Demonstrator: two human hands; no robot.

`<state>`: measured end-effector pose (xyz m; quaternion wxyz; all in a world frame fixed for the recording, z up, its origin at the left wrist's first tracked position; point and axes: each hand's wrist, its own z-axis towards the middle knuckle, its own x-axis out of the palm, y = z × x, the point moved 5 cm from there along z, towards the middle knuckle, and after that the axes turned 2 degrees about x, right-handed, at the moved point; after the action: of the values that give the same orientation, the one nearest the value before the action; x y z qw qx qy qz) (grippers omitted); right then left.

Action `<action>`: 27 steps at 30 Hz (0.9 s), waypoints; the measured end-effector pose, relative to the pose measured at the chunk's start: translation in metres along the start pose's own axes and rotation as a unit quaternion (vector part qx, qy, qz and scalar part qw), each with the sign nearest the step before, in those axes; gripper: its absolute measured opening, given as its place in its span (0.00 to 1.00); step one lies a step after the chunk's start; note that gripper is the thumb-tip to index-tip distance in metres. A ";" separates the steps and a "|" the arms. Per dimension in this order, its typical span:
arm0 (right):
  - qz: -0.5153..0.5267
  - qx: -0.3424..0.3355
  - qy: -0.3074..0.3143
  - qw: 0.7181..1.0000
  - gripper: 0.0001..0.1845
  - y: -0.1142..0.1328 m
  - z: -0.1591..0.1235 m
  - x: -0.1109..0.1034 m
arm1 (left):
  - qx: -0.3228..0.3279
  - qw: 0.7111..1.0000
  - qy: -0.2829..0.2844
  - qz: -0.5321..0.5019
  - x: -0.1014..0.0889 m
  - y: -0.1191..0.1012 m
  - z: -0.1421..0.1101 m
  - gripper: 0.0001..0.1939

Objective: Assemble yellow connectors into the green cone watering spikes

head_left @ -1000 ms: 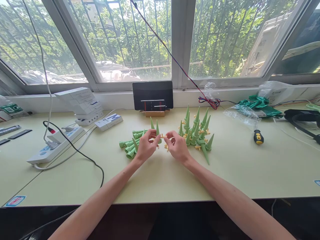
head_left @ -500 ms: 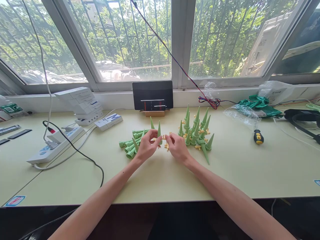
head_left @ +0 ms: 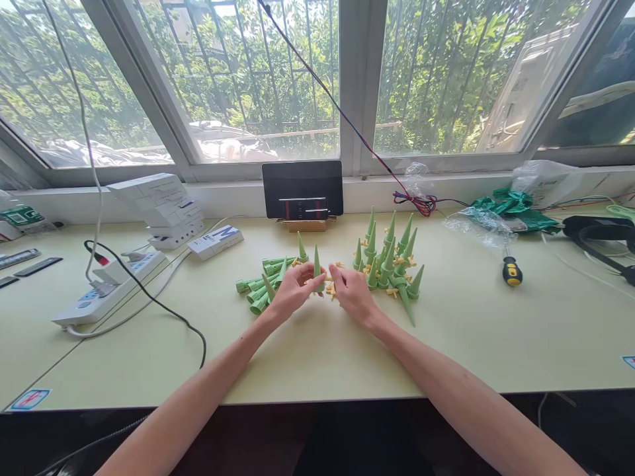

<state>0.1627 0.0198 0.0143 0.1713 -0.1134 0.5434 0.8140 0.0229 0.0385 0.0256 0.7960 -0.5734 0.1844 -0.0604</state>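
Note:
My left hand (head_left: 296, 285) is closed around a green plant watering spike (head_left: 317, 268), held upright with its point up. My right hand (head_left: 351, 289) faces it from the right, fingers pinched at a small yellow valve (head_left: 329, 277) beside the spike's base; the fingertips partly hide it. More yellow valves (head_left: 331, 289) lie between and behind the hands. To the left lie several green ribbed tubes (head_left: 258, 306), with a few spikes (head_left: 302, 247) standing among them. Right of my right hand, a cluster of green spikes (head_left: 388, 263) with yellow valves stands upright, one spike (head_left: 407, 307) lying down.
A phone (head_left: 306, 209) leans on a black tablet (head_left: 302, 182) at the back. On the left are a power strip (head_left: 112, 285), white boxes (head_left: 163, 205) and a black cable (head_left: 171, 317). A screwdriver (head_left: 512, 271) and green plastic wrapping (head_left: 510, 205) lie on the right.
My hands have shifted slightly apart at the fingertips. The spike in my left hand sits a touch lower, and more of the yellow valves behind the hands shows.

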 end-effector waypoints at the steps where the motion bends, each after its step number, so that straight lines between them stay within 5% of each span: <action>1: -0.002 0.000 0.000 1.000 0.33 0.000 0.000 0.000 | -0.001 1.000 0.002 -0.003 0.000 0.000 0.000 0.19; 13: -0.028 0.022 0.035 0.999 0.37 -0.006 0.001 0.007 | -0.033 0.998 -0.045 0.001 -0.007 0.004 0.000 0.17; 19: -0.017 0.014 -0.008 1.000 0.24 -0.005 0.001 0.001 | -0.026 0.998 -0.060 -0.016 -0.008 0.002 0.000 0.16; 27: 0.054 0.007 0.044 0.998 0.11 -0.003 -0.001 0.006 | -0.037 0.997 -0.062 -0.018 -0.009 0.003 0.001 0.15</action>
<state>0.1581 0.0210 0.0090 0.1038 -0.1187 0.5613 0.8125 0.0146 0.0427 0.0251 0.7826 -0.6086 0.1267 -0.0327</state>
